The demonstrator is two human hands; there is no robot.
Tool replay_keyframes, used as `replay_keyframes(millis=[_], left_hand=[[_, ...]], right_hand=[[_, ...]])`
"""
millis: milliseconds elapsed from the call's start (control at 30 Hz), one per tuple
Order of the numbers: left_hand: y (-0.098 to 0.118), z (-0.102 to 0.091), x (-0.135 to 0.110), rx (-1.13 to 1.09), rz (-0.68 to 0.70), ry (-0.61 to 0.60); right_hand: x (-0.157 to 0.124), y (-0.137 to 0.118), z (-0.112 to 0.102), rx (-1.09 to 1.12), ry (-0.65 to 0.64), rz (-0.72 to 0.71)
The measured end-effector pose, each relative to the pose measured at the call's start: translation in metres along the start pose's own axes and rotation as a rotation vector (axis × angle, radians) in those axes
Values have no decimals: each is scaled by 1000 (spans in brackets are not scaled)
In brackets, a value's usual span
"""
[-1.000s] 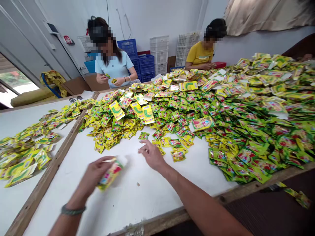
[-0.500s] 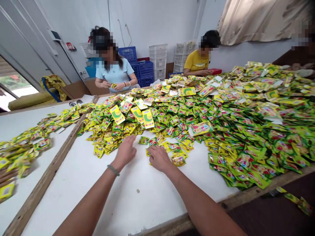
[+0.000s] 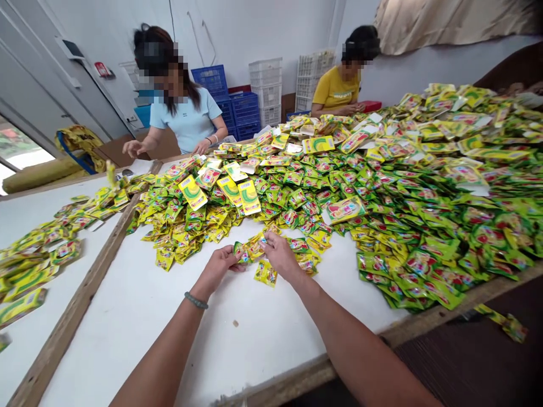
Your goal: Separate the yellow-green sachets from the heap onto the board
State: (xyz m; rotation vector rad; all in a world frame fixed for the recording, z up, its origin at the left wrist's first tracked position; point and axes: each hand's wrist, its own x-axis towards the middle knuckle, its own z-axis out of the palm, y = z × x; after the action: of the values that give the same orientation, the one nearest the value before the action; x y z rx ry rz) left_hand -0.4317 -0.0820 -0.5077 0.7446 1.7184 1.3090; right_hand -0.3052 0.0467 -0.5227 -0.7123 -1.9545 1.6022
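Observation:
My left hand and my right hand meet over the white table top, both pinching a small bunch of green-and-yellow sachets held between them. One loose sachet lies just below my right hand. A huge pile of the same sachets spreads across the table beyond and to the right. A green bead bracelet sits on my left wrist.
A second white board on the left carries more sachets; a wooden strip divides the boards. A person in a light blue shirt and a person in a yellow shirt work across the table. Blue and white crates stand behind.
My left hand held a stack of sachets at the near left, then reached empty to the pile's edge. Now both hands have gathered a few sachets and lifted them together.

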Motion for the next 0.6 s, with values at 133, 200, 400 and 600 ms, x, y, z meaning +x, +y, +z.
replay_keyframes(millis=[133, 200, 400, 600], left_hand=[[-2, 10, -24, -306, -52, -20], [-1, 15, -29, -342, -59, 10], [2, 10, -29, -196, -38, 81], [-2, 8, -28, -133, -10, -33]], right_hand=[[-7, 2, 11, 55, -14, 45], [-9, 1, 14, 85, 10, 94], [-11, -6, 3, -131, -57, -109], [-18, -18, -1, -414, -174, -178]])
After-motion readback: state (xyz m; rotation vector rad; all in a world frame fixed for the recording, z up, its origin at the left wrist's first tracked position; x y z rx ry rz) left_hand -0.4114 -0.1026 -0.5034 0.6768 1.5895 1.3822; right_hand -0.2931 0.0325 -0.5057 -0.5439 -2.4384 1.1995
